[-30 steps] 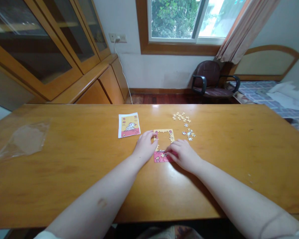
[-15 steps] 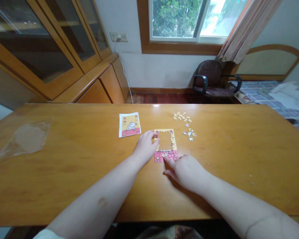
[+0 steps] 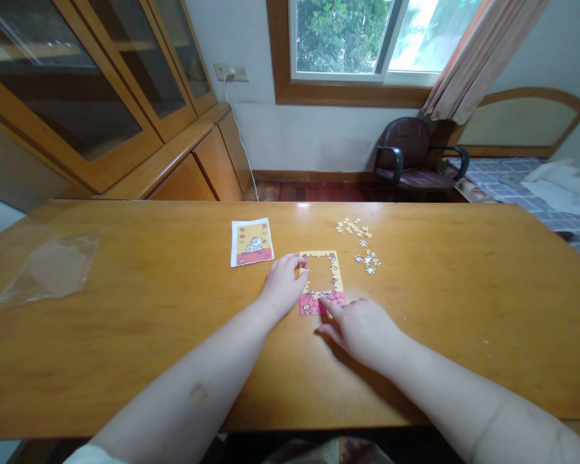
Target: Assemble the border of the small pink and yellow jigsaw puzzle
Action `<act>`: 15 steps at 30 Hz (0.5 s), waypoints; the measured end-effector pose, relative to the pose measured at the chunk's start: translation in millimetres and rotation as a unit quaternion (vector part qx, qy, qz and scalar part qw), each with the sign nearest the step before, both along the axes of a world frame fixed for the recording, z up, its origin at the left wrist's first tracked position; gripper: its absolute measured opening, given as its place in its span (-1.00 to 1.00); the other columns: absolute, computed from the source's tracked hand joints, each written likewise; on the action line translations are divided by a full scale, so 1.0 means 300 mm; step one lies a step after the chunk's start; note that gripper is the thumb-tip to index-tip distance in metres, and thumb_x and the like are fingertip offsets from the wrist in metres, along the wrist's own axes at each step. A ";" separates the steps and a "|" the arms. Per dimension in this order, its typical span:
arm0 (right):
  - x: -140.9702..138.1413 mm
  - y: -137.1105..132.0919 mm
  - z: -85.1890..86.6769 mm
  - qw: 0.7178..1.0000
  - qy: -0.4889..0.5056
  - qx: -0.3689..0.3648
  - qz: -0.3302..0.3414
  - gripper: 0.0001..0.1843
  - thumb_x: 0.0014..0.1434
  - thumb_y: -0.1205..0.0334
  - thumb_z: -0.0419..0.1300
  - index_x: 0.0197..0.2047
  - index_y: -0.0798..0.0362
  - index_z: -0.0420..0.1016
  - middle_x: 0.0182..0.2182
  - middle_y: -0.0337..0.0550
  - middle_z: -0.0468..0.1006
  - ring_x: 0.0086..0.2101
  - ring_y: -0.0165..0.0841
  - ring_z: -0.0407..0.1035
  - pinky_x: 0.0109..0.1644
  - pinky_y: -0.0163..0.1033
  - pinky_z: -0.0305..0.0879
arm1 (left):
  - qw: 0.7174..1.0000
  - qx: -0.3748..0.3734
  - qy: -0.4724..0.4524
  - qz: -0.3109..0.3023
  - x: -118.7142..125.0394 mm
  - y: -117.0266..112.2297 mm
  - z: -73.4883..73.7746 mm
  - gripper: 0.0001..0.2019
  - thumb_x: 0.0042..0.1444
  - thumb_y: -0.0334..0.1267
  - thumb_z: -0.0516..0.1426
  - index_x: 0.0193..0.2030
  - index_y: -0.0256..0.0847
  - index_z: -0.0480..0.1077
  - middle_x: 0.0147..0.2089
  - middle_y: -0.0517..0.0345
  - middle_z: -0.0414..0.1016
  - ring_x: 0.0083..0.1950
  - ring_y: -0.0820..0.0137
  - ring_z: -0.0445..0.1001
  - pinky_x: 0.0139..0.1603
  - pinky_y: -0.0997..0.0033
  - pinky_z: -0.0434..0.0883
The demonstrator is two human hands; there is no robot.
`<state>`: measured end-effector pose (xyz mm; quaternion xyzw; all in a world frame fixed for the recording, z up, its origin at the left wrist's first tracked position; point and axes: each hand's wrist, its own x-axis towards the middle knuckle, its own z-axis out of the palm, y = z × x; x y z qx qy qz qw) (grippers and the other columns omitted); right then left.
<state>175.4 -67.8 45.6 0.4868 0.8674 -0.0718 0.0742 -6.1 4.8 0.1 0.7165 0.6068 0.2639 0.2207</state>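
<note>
A partly joined jigsaw puzzle [image 3: 338, 274] lies on the table, with a yellow border round a bare gap and pink rows at the near end. My left hand [image 3: 284, 280] rests at its left edge, thumb and fingers apart, fingertips on the border. My right hand [image 3: 362, 325] reaches in from the near right. Its index finger is stretched out and presses on the upper pink rows, at a pale puzzle piece [image 3: 319, 296] partly hidden by the fingertip. The right thumb stands apart, below the puzzle.
A printed picture sheet [image 3: 252, 242] lies left of the puzzle. Loose yellow pieces [image 3: 354, 227] and several white-patterned pieces [image 3: 369, 259] are to the right. A clear plastic bag [image 3: 48, 267] lies far left. Beyond the table [image 3: 174, 309] stands a chair [image 3: 410, 151].
My right index finger has slid slightly away from me, and the pale piece under it has moved up towards the gap. My left hand stays where it was.
</note>
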 end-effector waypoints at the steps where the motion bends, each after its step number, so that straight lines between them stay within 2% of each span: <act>1: 0.002 0.001 -0.002 1.000 -0.004 0.000 -0.004 -0.43 0.27 -0.15 -0.05 0.17 0.05 0.33 -0.42 0.00 0.62 -0.39 -0.16 0.51 -0.32 -0.20 0.24 | 1.000 0.000 0.001 0.000 0.000 0.000 0.000 -0.78 0.13 -0.28 0.07 -0.09 -0.16 0.44 0.10 0.01 0.43 0.20 0.21 0.32 0.26 0.11 0.24; 9: -0.002 0.018 -0.020 1.000 -0.011 -0.012 -0.001 -0.36 0.28 -0.17 -0.07 0.29 0.02 0.21 -0.34 0.03 0.63 -0.30 -0.15 0.52 -0.24 -0.19 0.26 | 1.000 -0.009 0.002 -0.002 -0.001 0.001 0.003 -0.77 0.12 -0.30 0.08 -0.09 -0.18 0.44 0.11 0.01 0.43 0.20 0.21 0.32 0.26 0.11 0.23; 15: -0.011 0.022 -0.014 1.000 -0.004 -0.026 -0.015 -0.33 0.28 -0.19 -0.08 0.31 0.03 0.19 -0.30 0.04 0.63 -0.26 -0.14 0.52 -0.19 -0.17 0.26 | 1.000 -0.008 0.003 -0.004 0.000 0.002 0.001 -0.78 0.12 -0.29 0.08 -0.10 -0.17 0.44 0.09 0.03 0.44 0.20 0.21 0.32 0.26 0.12 0.23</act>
